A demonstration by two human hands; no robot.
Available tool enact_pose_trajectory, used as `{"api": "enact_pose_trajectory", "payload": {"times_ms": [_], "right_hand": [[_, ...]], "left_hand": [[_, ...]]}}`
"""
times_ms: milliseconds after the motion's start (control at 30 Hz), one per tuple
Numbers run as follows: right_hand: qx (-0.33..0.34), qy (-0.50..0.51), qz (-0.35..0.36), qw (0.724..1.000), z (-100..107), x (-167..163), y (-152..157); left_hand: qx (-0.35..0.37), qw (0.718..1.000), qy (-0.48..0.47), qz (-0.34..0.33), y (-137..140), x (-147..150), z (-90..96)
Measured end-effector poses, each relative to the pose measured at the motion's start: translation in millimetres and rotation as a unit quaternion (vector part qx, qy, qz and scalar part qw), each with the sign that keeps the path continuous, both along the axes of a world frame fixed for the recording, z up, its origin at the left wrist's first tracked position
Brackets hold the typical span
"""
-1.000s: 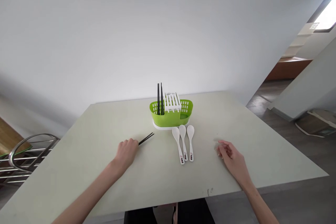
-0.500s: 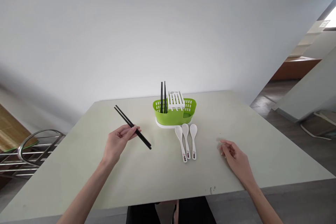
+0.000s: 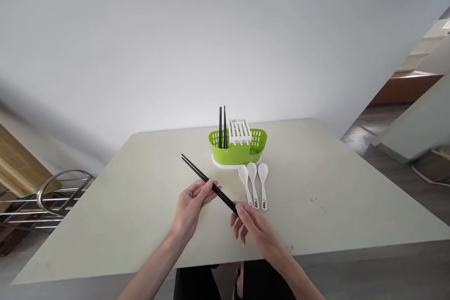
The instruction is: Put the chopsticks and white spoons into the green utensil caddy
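Chopsticks, spoons, one holder

Two held slim black chopsticks (image 3: pixel 207 180), two upright black chopsticks (image 3: pixel 222 126) in one green plastic cutlery holder (image 3: pixel 238 149), three white ceramic spoons (image 3: pixel 253 183).

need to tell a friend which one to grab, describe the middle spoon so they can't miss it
On the pale table, just in front of the green cutlery holder, three white spoons lie in a row, bowls towards the holder. The middle spoon has a neighbour on each side, and its bowl sits nearest the holder.

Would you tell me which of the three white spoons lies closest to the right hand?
The leftmost spoon: its handle end lies right beside the right hand; the other two lie farther right.
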State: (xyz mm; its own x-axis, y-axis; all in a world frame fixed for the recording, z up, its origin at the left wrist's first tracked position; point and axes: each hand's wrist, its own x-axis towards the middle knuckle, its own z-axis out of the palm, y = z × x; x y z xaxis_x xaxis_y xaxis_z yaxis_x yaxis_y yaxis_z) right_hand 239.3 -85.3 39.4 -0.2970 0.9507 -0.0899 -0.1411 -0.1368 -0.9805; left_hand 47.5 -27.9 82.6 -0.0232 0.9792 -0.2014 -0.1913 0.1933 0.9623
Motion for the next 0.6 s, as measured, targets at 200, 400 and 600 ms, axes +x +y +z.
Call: {"api": "enact_pose_trajectory", "payload": {"times_ms": [200,400,600], "right_hand": [[-0.020,0.004,-0.028,0.999,-15.9,-1.4,-1.5],[-0.013,-0.011,-0.040,0.999,-16.4,10.3,-6.2],[-0.007,0.000,-0.015,1.000,-15.9,15.8,-3.4]], "left_hand": [[-0.002,1.000,0.028,-0.007,-5.4,-4.7,-6.7],[0.003,0.999,0.048,0.016,-3.1,-12.2,-5.6],[-0.007,0.999,0.048,0.000,-1.2,-13.5,-2.0]]}}
